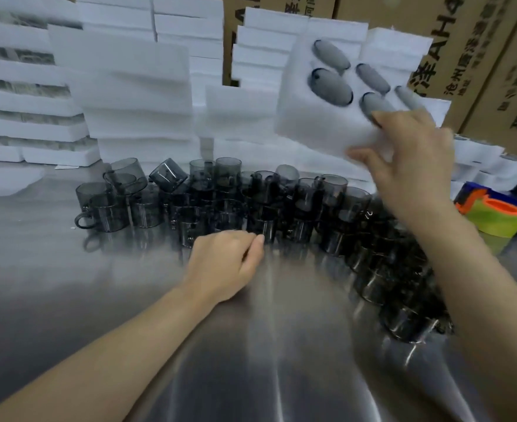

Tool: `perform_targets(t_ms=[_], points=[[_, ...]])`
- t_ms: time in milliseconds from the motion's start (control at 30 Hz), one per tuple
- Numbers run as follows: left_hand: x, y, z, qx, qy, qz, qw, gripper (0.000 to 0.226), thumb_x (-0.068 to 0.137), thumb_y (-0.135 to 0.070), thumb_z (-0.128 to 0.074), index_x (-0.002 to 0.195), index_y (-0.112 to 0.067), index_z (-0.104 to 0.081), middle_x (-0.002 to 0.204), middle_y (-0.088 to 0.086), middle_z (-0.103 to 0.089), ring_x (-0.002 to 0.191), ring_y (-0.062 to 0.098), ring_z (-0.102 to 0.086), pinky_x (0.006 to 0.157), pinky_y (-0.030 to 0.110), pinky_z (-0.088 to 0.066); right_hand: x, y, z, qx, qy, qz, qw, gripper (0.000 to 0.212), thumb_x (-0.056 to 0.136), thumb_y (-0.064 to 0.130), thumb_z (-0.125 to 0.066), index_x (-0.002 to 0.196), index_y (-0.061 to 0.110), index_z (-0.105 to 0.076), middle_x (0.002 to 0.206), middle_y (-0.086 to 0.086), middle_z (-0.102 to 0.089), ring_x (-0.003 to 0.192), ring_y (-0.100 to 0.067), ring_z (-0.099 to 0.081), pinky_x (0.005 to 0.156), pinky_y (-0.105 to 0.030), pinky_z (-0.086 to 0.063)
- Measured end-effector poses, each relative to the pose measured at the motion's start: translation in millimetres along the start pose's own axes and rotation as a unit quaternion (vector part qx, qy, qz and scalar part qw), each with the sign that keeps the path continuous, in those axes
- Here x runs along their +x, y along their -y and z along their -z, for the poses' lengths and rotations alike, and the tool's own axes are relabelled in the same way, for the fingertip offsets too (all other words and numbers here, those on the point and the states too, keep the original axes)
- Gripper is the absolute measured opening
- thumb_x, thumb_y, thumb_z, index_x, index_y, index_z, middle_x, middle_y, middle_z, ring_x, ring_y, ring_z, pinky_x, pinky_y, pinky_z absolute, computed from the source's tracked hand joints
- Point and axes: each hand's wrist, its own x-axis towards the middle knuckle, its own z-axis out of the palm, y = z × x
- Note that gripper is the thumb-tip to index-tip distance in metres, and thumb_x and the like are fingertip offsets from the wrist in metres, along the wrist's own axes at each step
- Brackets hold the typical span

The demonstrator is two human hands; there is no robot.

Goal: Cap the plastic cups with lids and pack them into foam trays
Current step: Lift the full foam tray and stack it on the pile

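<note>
Behind cups (220,205), stacked foam trays (129,86), cartons (494,56), tape (494,219)

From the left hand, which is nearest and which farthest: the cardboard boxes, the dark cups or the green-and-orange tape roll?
1. The dark cups, just ahead of the left hand.
2. The tape roll, on the table, far right.
3. The cardboard boxes, at the very back.

A brushed-steel worktop (251,345) fills the lower half of the frame, its surface streaked with pale reflections of overhead light. Brown cardboard boxes (491,56) printed with dark characters are stacked across the upper right and top centre. At the right edge sits a blue and orange tape dispenser (494,216) holding a yellow-green roll.
</note>
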Motion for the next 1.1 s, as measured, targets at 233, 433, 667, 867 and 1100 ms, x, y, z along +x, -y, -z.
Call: perform_targets(t_ms=[233,433,667,867,1100], points=[[0.9,9.5,-3.6,-0.040,0.029,0.024,0.998,0.061,0.087,-0.043,-0.010,0.066,-0.013,-0.058,0.061,-0.002,-0.057,0.060,0.017,-0.055,0.058,0.035,-0.044,72.8,-86.9,-74.6,-0.196,0.146,-0.088,0.966,0.013,0.089,0.009,-0.056,0.100,0.004,-0.058,0.096,-0.027,-0.056,0.100,-0.039,-0.048,0.088,-0.048,-0.031],[0.7,13.6,-6.6,-0.026,0.044,0.040,0.998,0.059,0.086,-0.045,-0.008,0.066,-0.017,-0.055,0.062,-0.004,-0.055,0.060,0.016,-0.054,0.059,0.035,-0.043,98.8,-107.2,-142.5,-0.243,0.229,-0.083,0.939,0.023,0.085,0.003,-0.052,0.106,0.009,-0.059,0.106,-0.017,-0.058,0.108,-0.033,-0.048,0.096,-0.047,-0.028],[1.3,16.9,-9.3,-0.038,0.043,0.048,0.997,0.063,0.088,-0.047,-0.007,0.067,-0.019,-0.059,0.064,-0.006,-0.058,0.061,0.012,-0.057,0.060,0.035,-0.046,91.4,-97.8,-197.4,-0.199,0.270,-0.121,0.934,0.052,0.086,-0.003,-0.053,0.136,0.010,-0.045,0.127,-0.020,-0.053,0.120,-0.038,-0.047,0.090,-0.046,-0.043],[2.6,14.5,-6.9,-0.041,0.061,0.042,0.996,0.068,0.085,-0.049,-0.002,0.072,-0.019,-0.061,0.070,-0.005,-0.060,0.067,0.012,-0.058,0.065,0.037,-0.046,123.9,-56.0,-198.7,-0.138,0.271,-0.143,0.942,0.054,0.088,0.006,-0.047,0.141,0.005,-0.034,0.136,-0.019,-0.040,0.121,-0.037,-0.044,0.097,-0.047,-0.039],[2.5,16.4,-6.3,-0.042,0.066,0.030,0.997,0.072,0.084,-0.050,0.001,0.076,-0.019,-0.063,0.072,-0.005,-0.062,0.071,0.013,-0.059,0.068,0.035,-0.045,173.8,50.2,-220.0,-0.041,0.231,0.111,0.966,0.069,0.093,0.009,-0.042,0.154,0.017,-0.010,0.155,-0.011,-0.024,0.146,-0.029,-0.012,0.120,-0.043,-0.006]])
